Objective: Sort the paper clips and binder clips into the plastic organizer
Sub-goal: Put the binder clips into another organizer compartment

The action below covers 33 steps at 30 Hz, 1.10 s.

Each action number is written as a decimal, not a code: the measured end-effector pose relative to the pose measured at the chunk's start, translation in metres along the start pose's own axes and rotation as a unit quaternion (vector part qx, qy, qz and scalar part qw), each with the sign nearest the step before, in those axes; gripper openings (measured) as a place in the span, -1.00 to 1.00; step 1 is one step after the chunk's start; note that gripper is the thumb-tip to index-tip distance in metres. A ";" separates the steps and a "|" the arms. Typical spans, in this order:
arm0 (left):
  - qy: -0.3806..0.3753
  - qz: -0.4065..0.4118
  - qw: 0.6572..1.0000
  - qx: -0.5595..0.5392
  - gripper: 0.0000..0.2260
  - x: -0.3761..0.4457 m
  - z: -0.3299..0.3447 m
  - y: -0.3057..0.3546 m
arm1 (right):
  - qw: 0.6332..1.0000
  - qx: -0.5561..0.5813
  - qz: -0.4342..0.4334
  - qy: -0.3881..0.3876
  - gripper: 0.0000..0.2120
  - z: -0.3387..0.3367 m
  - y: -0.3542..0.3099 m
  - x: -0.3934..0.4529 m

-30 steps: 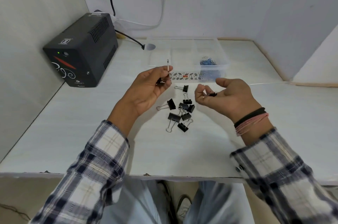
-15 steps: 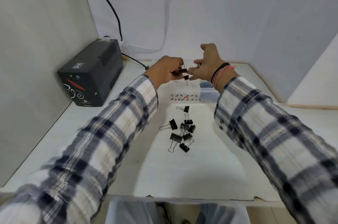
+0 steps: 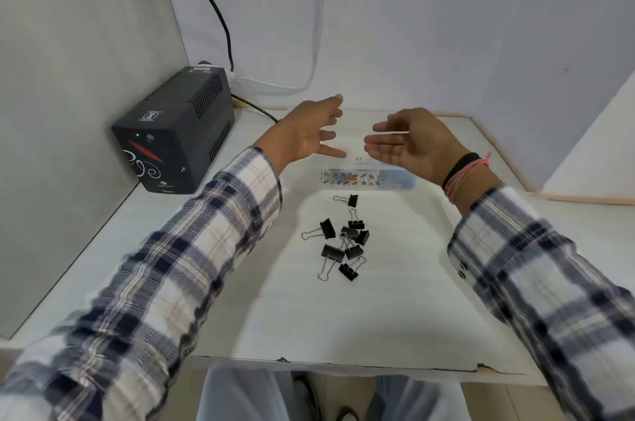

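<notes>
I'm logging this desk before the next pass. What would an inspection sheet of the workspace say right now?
Surface: white desk, chipped along the near edge.
Job's things: clear organizer at the back, partly hidden by the hands; contents unclear. Eight or so black binder clips loose in a cluster in front of it. No paper clips seen on the desk.
Clutter: black power unit at back left, green light on.
Hands: left hand and right hand open, palms facing each other above the organizer, holding nothing.
Cables: black cable and white cable run up the back wall.
Surroundings: plain white walls on three sides.
</notes>
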<state>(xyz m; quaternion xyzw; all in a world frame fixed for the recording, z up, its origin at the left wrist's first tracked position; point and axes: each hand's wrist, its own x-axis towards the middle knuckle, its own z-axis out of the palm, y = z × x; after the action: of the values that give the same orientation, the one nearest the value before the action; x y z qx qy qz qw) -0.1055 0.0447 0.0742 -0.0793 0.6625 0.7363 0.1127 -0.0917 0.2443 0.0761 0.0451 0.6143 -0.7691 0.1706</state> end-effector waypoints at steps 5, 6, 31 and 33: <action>0.029 0.089 0.982 0.165 -0.84 -0.022 -0.010 -0.006 | 0.942 -0.333 -0.040 -0.029 -0.84 -0.017 0.029 -0.010; -0.001 0.082 0.971 0.225 -0.84 -0.029 -0.012 -0.011 | 0.918 -0.391 -0.046 -0.040 -0.84 -0.020 0.037 -0.009; -0.123 0.095 0.882 0.445 -0.86 -0.068 -0.018 -0.078 | 0.885 -0.428 -0.124 -0.131 -0.76 -0.044 0.086 -0.020; -0.138 0.090 0.873 0.459 -0.86 -0.068 -0.013 -0.081 | 0.816 -0.532 -0.167 -0.151 -0.73 -0.043 0.086 -0.021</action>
<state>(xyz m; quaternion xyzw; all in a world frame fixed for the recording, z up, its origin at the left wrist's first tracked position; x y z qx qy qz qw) -0.0186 0.0350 0.0130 0.1440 0.9076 0.3602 0.1602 -0.0510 0.2733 -0.0084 -0.2722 0.8925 -0.3362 0.1275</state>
